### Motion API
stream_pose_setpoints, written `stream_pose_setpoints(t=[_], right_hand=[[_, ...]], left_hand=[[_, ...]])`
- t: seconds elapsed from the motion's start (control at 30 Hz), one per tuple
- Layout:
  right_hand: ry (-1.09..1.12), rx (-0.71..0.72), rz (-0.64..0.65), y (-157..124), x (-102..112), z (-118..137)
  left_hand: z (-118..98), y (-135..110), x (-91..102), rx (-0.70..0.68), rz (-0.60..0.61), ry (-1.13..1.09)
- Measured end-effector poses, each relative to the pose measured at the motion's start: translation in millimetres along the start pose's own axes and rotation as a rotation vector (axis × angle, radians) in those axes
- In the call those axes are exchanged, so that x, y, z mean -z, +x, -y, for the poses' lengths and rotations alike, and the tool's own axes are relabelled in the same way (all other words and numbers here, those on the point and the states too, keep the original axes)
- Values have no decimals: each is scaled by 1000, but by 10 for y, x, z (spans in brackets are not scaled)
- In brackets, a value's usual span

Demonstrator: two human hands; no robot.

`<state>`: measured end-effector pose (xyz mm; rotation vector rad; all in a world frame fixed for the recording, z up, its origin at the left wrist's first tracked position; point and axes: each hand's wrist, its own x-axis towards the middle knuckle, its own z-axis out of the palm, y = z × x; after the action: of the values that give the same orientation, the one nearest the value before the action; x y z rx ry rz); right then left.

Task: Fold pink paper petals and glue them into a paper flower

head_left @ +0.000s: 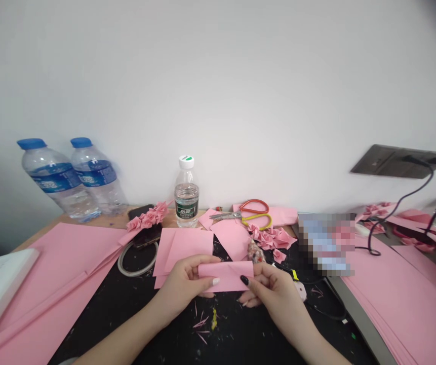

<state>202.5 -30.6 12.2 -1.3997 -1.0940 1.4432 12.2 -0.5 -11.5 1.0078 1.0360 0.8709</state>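
No writing I can read, blue labels (74, 176) on two water bottles (69, 177) far beyond my left hand (182, 286), their white characters too blurred, dark green label (186, 208) on a small water bottle (186, 192) straight past that hand, its characters unreadable too

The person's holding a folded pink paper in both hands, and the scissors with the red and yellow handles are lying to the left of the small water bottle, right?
No: the head view shows the scissors lying to the right of the small water bottle, not the left. The left hand and right hand hold the folded pink paper.
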Motion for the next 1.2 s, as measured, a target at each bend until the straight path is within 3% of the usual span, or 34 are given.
stream_pose_setpoints(t=[0.67, 0.87, 1.07, 1.2], right_hand=[[-39, 80, 45, 7, 8, -47], [-11, 95, 54, 0, 8, -77], [19, 91, 84, 2, -6, -131], [13, 86, 63, 8, -12, -159]], left_hand=[[-7, 7, 3, -14, 31, 55], [-17, -10, 0, 31, 42, 16], [-25, -70, -26, 120, 180, 29], [-19, -64, -49, 137, 126, 74]])
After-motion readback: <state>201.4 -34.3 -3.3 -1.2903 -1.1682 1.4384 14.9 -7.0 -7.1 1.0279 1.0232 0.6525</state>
